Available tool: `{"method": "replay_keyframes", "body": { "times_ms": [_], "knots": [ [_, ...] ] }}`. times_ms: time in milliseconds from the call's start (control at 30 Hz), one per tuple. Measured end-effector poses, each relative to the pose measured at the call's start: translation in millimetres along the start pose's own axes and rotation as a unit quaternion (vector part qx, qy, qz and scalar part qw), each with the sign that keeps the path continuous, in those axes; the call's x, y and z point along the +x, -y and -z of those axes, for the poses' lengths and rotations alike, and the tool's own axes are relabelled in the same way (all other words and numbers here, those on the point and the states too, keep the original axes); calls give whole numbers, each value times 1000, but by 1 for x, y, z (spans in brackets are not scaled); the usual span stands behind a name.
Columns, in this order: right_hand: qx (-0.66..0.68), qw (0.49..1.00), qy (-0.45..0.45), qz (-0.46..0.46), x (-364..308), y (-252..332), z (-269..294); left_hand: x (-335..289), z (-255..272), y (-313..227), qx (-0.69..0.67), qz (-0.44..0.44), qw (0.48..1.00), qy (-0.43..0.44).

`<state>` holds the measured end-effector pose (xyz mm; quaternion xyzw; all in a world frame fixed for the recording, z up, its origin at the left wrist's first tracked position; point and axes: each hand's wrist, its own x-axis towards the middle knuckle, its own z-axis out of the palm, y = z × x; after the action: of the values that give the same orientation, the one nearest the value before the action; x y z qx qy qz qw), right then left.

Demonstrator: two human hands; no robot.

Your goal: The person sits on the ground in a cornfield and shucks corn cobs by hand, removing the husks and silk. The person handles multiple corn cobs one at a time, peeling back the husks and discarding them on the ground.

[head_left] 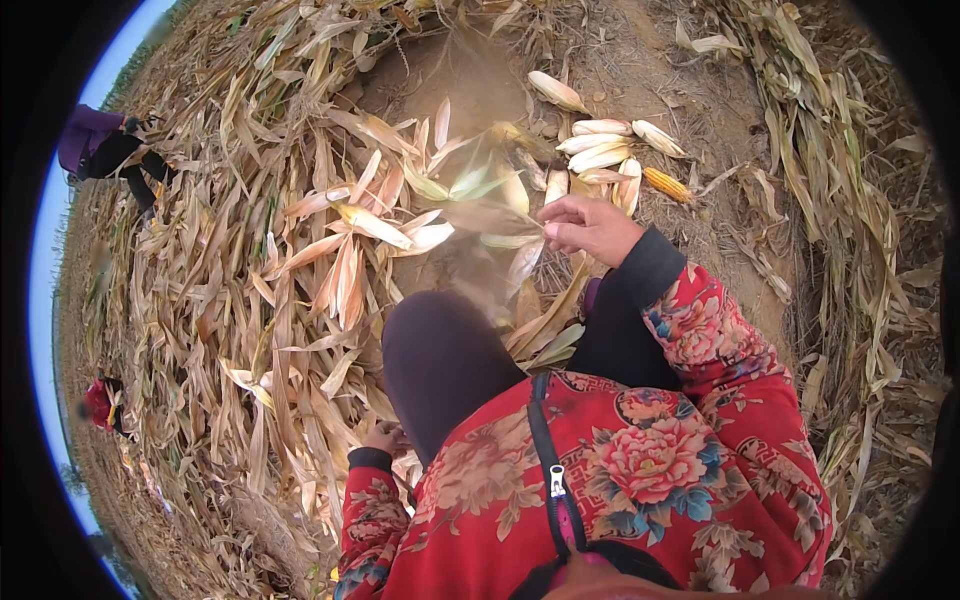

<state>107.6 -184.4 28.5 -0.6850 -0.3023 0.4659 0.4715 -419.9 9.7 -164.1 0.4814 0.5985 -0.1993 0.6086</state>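
Note:
My right hand [593,230] is closed, thumb and fingers pinched together on a dry corn husk leaf [495,217] that is partly blurred. Past that hand lies a small group of corn ears in pale husk [600,156], with a bare yellow corn ear [668,185] at its right end. Down by my left knee, my left hand [388,437] shows only in part; its fingers are too hidden to read. Loose pale husks [345,280] lie on the ground to the left of my knees, and one husk [372,226] shows a little yellow.
Dry corn stalks and leaves [200,290] cover the ground on the left. Another band of stalks [850,220] runs along the right. Bare soil [640,60] lies between. Far left are a person in purple [95,135] and a person in red [98,403].

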Motion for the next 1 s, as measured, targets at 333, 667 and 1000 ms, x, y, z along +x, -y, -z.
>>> {"method": "replay_keyframes", "body": {
  "times_ms": [333,667,1000],
  "knots": [
    [47,928,-359,-87,-126,-91,121,-62,-26,-257,-129,-451,879,-81],
    [-66,931,-356,-47,-153,-151,75,-81,-82,-313,-77,-555,828,23],
    [58,928,-336,-148,-148,-161,126,-77,-122,-349,-43,-540,840,36]
  ]
}}
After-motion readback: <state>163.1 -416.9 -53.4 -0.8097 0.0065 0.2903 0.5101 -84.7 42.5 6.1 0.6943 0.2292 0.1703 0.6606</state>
